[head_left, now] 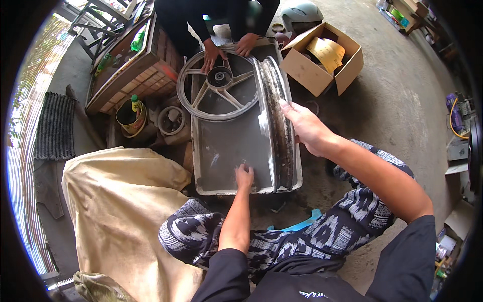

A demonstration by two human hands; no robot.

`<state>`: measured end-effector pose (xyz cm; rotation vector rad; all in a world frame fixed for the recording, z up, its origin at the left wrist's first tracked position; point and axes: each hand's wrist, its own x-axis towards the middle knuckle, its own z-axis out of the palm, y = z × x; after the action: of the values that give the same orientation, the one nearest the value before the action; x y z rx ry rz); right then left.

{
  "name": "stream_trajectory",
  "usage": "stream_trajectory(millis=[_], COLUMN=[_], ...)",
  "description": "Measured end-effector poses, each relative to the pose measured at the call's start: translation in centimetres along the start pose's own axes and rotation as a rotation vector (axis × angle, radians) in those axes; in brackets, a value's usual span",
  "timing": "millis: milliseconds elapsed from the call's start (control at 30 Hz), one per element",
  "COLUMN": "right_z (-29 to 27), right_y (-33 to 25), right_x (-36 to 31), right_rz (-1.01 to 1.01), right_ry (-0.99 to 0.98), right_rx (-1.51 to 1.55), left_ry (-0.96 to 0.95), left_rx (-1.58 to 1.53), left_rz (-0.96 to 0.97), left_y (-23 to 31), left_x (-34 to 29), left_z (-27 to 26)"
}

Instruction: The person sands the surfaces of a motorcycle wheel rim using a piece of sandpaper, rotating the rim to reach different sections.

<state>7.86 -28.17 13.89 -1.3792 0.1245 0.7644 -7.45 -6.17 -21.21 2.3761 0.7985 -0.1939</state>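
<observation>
A motorcycle wheel rim (279,126) stands on edge at the right side of a shallow tray (198,166) of murky grey water. My right hand (308,128) is closed on its outer edge, thumb on top. Dark grime and rust cover the rim's channel. Low in the tray, my left hand (245,177) dips into the water with curled fingers; what they hold, if anything, is hidden. A second, spoked wheel (221,86) lies across the far end, with a co-worker's two hands (213,54) on it.
An open cardboard box (308,75) with yellow sheets and a helmet (301,16) are at the far right. On the left are a bucket (132,123) with a bottle, a wooden cabinet (138,75) and a beige cloth cover (126,196). A blue object (302,221) lies under my legs.
</observation>
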Motion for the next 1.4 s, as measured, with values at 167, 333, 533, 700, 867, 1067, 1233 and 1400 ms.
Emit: stream_trajectory(millis=[167, 333, 533, 700, 867, 1067, 1233, 1400], right_z=[-0.3, -2.0, -1.0, -0.7, -0.2, 0.3, 3.2, 3.5], right_y=[0.6, 2.7, 4.7, 3.6, 5.4, 6.6, 3.3, 1.6], right_x=[-0.4, -0.5, 0.2, -1.9, -0.1, 0.0, -1.6, -1.9], right_rz=[-0.051, -0.04, 0.046, 0.05, -0.093, -0.138, 0.01, 0.116], right_ry=[0.019, 0.141, 0.169, 0.114, 0.208, 0.128, 0.057, 0.028], right_rx=[0.084, 0.079, 0.092, 0.12, 0.003, 0.065, 0.228, 0.356], left_ry=[-0.014, -0.17, -0.166, -0.144, -0.127, -0.172, -0.282, -0.134], left_rx=[-0.36, 0.174, 0.426, 0.108, -0.235, -0.514, -0.751, -0.503], left_rz=[0.117, 0.272, 0.545, 0.823, 0.684, 0.527, 0.504, 0.44], left_y=[2.9, 12.1, 18.3, 24.1, 24.3, 24.5, 25.1, 26.3], left_x=[0.9, -0.1, 0.2, -1.9, -3.3, -5.7, -6.9, -8.8], left_z=[-2.2, -7.3, -17.0, -25.3, -27.3, -27.2, -28.0, -26.4])
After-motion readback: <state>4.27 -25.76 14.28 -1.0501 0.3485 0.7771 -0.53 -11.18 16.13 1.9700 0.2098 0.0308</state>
